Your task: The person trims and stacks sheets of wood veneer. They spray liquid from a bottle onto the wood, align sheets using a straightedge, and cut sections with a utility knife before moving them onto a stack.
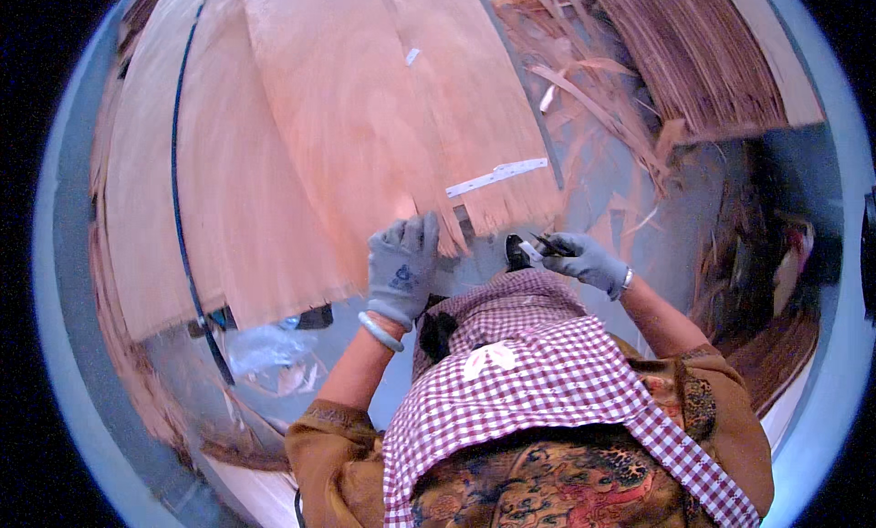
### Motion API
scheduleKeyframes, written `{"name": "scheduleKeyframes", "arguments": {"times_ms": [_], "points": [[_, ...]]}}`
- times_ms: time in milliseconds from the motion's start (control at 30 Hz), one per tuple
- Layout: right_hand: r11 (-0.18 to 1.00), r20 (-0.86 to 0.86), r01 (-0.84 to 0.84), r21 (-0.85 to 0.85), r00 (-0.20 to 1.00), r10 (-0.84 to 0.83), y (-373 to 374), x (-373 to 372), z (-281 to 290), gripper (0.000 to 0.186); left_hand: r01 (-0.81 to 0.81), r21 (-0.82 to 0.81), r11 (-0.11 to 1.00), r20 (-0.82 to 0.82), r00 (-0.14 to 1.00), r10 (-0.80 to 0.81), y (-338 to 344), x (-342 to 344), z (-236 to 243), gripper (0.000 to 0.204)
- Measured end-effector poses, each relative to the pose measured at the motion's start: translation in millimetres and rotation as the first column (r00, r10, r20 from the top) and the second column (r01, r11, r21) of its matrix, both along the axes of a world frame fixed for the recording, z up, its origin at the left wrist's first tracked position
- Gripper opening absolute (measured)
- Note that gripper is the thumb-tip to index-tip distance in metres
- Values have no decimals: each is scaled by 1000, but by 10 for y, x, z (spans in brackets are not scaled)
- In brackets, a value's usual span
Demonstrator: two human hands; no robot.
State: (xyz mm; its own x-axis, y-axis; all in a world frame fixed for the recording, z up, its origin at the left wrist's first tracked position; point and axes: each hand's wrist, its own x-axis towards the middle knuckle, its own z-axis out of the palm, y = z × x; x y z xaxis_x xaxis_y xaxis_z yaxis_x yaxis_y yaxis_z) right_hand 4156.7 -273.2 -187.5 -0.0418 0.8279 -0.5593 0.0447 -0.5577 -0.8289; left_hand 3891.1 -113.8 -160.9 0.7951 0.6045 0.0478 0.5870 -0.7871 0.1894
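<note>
Thin wood veneer sheets (pixel 347 117) lie spread over a grey table. My left hand (pixel 402 265), in a grey glove, presses down on the near edge of a veneer sheet beside its ragged torn corner. My right hand (pixel 584 259), also gloved, is closed on a small dark tool (pixel 527 248) with a bit of white tape at its tip, just right of the sheet's edge. A strip of white tape (pixel 497 176) is stuck across a split near the sheet's right corner. A checked apron covers my front.
A black cord (pixel 180 199) curves down over the left sheets. Broken veneer strips (pixel 593 90) litter the table at upper right, next to a tall stack of veneer (pixel 712 53). Clear plastic wrap (pixel 260 350) lies near the table's front left.
</note>
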Motion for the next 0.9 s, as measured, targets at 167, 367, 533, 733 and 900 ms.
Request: {"name": "scheduleKeyframes", "arguments": {"times_ms": [167, 367, 533, 733, 900], "points": [[952, -231, 299, 64, 933, -278, 140, -933, -96, 33, -75, -26, 997, 340, 937, 79, 365, -416, 269, 32], [847, -323, 510, 153, 836, -445, 390, -1355, -119, 40, 62, -771, 634, 584, 468, 664, 1105, -1202, 807, 28], [848, -250, 494, 193, 860, -444, 374, -1410, -84, 31, -66, -119, 991, 366, 924, 106, 760, -1289, 574, 51], [946, -161, 317, 60, 939, -305, 104, -1391, 58, 34, 53, 111, 992, 36, 998, -58, 78, -1096, -57, 64], [960, -90, 270, 75, 961, -263, -172, -1214, -142, 35, -76, -82, 994, 387, 917, 102, 243, -1029, 522, 32]]}}
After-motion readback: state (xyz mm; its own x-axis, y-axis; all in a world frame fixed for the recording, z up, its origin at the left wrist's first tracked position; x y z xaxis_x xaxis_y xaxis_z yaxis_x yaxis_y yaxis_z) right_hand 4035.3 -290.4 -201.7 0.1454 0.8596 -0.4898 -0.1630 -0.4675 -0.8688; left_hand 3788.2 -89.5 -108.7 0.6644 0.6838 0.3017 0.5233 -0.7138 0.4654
